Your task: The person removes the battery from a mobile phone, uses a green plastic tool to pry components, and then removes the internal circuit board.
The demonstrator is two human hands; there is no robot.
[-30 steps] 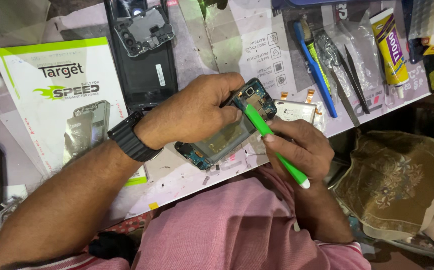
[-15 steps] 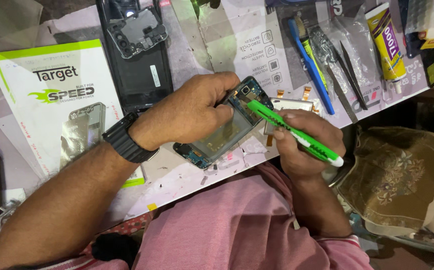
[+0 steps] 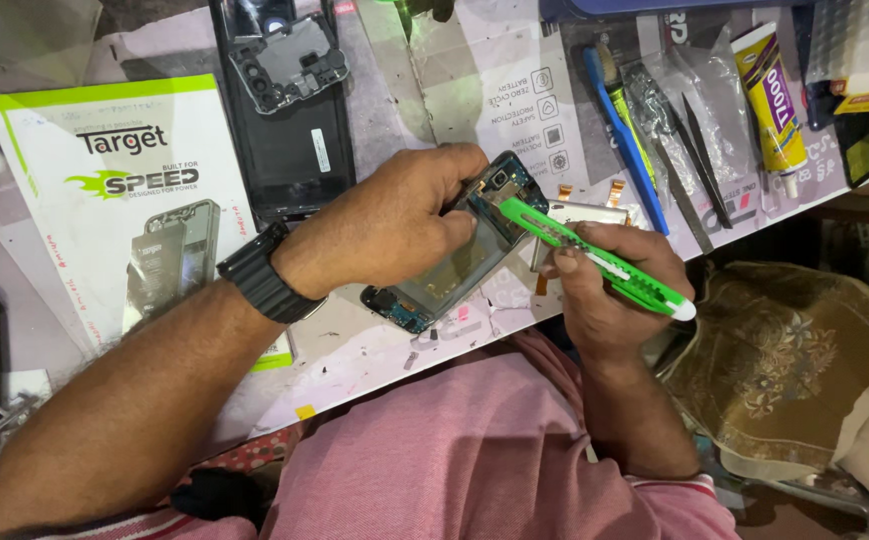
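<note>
Your left hand (image 3: 395,225) clamps the opened phone (image 3: 460,250) tilted above the table edge (image 3: 375,350), steadying it so the green cutter (image 3: 595,258), gripped in your right hand (image 3: 610,290), can work into its top corner.

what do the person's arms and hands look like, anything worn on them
Both hands are bare, with no gloves and no rings that show. The left hand has a wide black ribbed band, like a watch strap, around the wrist, and the forearm above it is uncovered. The right hand has nothing on the wrist; its forearm is bare down to a pink short sleeve with a striped hem.
</note>
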